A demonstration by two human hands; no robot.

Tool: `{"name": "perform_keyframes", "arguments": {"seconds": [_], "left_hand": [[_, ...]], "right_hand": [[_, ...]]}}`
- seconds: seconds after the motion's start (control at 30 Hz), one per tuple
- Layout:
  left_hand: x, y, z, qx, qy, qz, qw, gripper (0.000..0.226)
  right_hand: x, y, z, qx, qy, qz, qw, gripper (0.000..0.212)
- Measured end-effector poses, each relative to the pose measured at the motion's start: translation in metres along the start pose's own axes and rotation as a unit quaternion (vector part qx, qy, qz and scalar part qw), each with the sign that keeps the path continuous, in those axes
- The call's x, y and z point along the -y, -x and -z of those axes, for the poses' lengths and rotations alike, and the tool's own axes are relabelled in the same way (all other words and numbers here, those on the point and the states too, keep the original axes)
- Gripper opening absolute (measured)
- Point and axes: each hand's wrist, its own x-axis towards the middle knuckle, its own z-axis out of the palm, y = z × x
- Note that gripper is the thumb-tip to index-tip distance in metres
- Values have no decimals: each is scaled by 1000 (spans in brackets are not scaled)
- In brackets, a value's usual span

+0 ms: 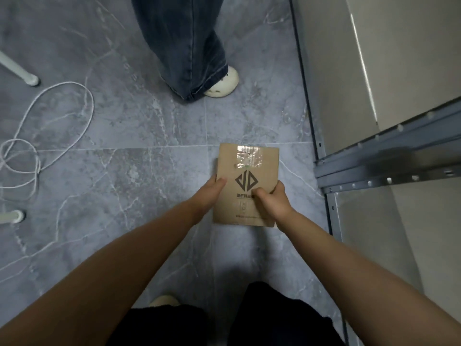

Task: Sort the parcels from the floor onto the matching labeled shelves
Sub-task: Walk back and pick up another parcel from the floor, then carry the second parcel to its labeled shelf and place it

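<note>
Both hands close on one flat cardboard parcel, held above the grey marble-patterned floor tiles. The left hand takes the parcel's left edge, thumb laid on top near the printed diamond logo and the fingers tucked out of sight underneath. The right hand pinches the right edge lower down, thumb pressed over the line of printed characters beneath the logo, fingers curled under the card. Each grip is shut tight on the parcel, which is held nearly flat, its long side running away from the person.

A strip of clear shiny tape crosses the far end of the parcel. Faint print runs along the near end, too blurred to read.

To the right, close beside the parcel, stands a metal shelving unit with grey-blue slotted rails and pale shelf boards. Beyond the parcel a second person's leg in wide dark jeans ends at a cream clog. At the left, a white cord lies looped on the floor near two white legs of some stand. The wearer's own dark trousers fill the bottom edge.
</note>
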Motion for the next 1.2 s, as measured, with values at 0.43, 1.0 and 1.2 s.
{"name": "perform_keyframes", "arguments": {"seconds": [0.43, 1.0, 1.2], "left_hand": [[-200, 318, 32, -135, 122, -46, 982, 51], [-416, 622, 107, -136, 164, -215, 953, 107], [-447, 668, 117, -76, 108, -299, 945, 60]], "right_hand": [[232, 285, 83, 55, 4, 83, 995, 52], [488, 588, 154, 52, -119, 261, 956, 35], [518, 634, 169, -28, -72, 376, 923, 68]]}}
